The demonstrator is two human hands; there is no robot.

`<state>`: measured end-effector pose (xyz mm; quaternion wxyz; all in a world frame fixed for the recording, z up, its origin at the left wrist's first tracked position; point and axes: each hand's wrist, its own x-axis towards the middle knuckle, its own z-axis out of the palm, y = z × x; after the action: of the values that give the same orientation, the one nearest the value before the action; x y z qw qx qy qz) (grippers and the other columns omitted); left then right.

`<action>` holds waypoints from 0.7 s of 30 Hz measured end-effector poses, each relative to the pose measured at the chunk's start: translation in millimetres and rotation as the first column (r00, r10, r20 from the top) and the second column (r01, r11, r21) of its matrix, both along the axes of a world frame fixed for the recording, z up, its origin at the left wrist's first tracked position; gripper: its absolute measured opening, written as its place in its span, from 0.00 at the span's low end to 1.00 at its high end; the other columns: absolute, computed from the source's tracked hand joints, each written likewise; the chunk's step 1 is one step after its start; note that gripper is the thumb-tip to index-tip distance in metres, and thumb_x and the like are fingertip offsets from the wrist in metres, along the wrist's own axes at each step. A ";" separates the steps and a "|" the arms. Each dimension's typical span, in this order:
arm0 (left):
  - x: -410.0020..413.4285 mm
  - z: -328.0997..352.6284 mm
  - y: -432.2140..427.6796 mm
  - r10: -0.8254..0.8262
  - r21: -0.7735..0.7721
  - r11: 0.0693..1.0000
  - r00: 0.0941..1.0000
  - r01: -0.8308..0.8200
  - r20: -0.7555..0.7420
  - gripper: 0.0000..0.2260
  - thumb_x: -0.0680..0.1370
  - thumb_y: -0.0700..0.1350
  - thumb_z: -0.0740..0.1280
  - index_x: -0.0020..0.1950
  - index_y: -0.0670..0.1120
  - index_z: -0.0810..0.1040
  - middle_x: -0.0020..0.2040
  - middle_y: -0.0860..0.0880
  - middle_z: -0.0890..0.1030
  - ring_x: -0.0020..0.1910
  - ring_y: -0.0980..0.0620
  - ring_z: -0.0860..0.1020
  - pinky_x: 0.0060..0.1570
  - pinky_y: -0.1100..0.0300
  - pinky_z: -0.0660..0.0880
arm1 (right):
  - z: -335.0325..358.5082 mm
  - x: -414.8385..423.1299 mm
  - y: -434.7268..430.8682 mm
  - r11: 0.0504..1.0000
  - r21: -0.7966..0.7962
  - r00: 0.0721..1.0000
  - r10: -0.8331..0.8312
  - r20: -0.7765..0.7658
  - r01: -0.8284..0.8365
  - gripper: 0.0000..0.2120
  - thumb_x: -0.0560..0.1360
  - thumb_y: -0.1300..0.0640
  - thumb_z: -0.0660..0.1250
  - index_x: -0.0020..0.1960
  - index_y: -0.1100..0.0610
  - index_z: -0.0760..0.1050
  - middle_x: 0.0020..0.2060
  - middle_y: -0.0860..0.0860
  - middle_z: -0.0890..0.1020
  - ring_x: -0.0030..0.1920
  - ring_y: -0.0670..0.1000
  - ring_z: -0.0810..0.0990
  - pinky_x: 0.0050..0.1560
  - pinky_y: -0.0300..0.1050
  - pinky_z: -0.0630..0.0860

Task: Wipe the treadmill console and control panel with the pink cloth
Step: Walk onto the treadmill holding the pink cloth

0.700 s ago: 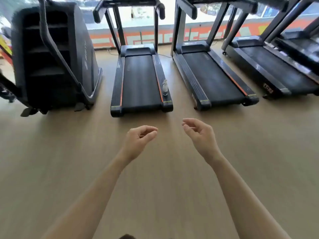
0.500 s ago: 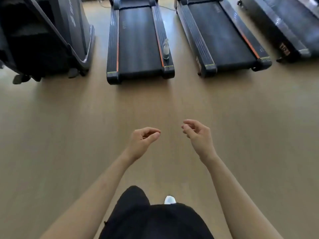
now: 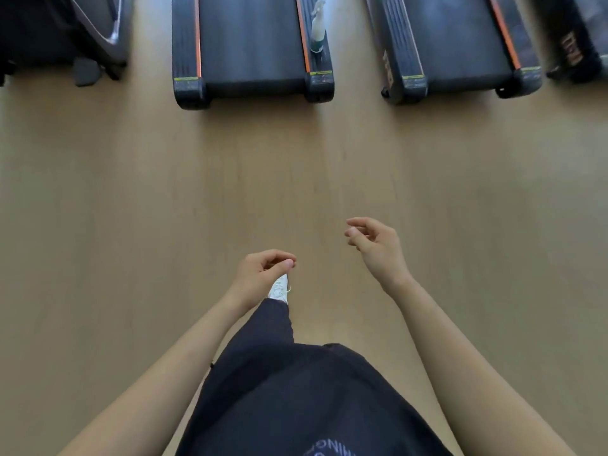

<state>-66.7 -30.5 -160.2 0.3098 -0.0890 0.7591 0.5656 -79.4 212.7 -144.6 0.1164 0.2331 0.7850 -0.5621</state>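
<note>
i can't see the pink cloth anywhere, and the treadmill (image 3: 253, 44) console is out of view past the top edge; only the back end of its belt shows. i'd guess a cloth like that is soft, light and floppy, so i'd bunch it in my palm and press flat. a spray bottle (image 3: 317, 26), i think, stands on the right side rail of that treadmill. my left hand (image 3: 260, 278) is loosely curled, thumb near the fingers, holding nothing. my right hand (image 3: 375, 246) is half open and empty too. both hang over the wooden floor (image 3: 98, 209), well apart from the treadmill. my white shoe (image 3: 279, 287) peeks below the left hand.
</note>
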 end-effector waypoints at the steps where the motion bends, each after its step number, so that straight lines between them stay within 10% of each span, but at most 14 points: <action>1: -19.5 -2.3 -3.4 0.000 0.004 1.000 1.000 0.000 0.002 0.07 0.81 0.41 0.69 0.54 0.46 0.86 0.52 0.50 0.88 0.54 0.58 0.84 0.54 0.70 0.76 | 1.2 -14.5 -2.7 1.000 0.017 1.000 0.005 0.013 -0.005 0.08 0.78 0.60 0.67 0.53 0.50 0.81 0.48 0.59 0.85 0.46 0.52 0.83 0.57 0.53 0.80; 8: -161.2 -10.5 -22.9 -0.018 -0.047 0.999 0.999 0.017 -0.035 0.06 0.80 0.43 0.70 0.54 0.45 0.87 0.52 0.47 0.88 0.58 0.46 0.83 0.64 0.51 0.77 | 5.4 -112.0 -13.3 0.998 0.025 0.996 0.056 0.070 -0.058 0.08 0.79 0.57 0.67 0.56 0.50 0.81 0.50 0.55 0.85 0.52 0.56 0.83 0.56 0.46 0.79; 21: -384.3 -33.6 37.4 -0.008 -0.176 0.984 0.999 0.014 0.032 0.05 0.80 0.43 0.70 0.50 0.48 0.87 0.48 0.49 0.88 0.54 0.47 0.84 0.64 0.47 0.78 | -40.6 -341.7 47.6 0.990 -0.055 0.981 0.135 0.142 -0.128 0.07 0.78 0.56 0.67 0.52 0.45 0.80 0.47 0.51 0.85 0.50 0.53 0.84 0.50 0.38 0.77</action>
<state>-451.0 6.8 -193.8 0.3155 -0.1206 0.8018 0.4930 -421.1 260.2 -185.2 0.2155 0.2184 0.7751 -0.5523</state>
